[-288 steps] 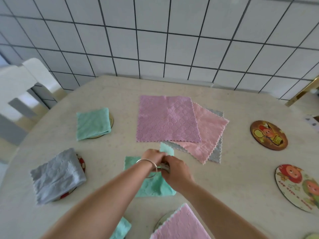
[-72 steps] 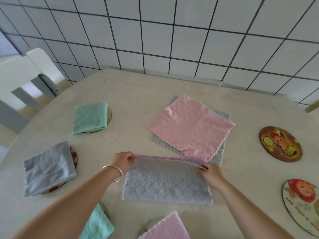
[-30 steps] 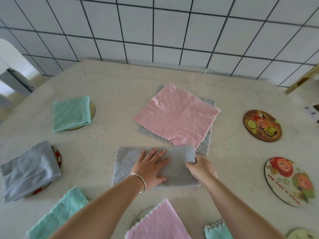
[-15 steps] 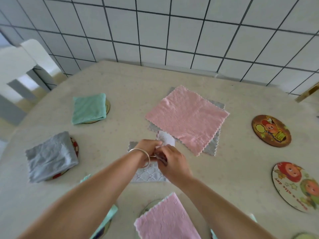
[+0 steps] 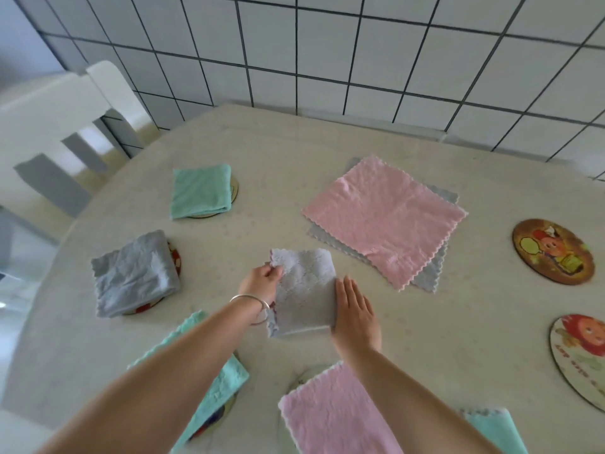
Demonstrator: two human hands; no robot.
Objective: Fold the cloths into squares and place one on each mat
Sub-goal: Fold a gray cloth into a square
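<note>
Grey cloth folded square, both hands on it.

I see my left hand (image 5: pixel 262 283) pinching the upper left corner of the folded grey cloth (image 5: pixel 304 293) at the middle of the table (image 5: pixel 268 152); my right hand (image 5: pixel 355 314) lies flat, fingers together, against its right edge. Just beyond, a pink cloth (image 5: pixel 383 214) lies unfolded; two bare mats (image 5: pixel 553 250) sit right.

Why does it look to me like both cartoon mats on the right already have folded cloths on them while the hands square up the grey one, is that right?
Not quite. In the head view both cartoon mats on the right, far and near, are bare. The rest holds: left hand and right hand are squaring the folded grey cloth.
</note>
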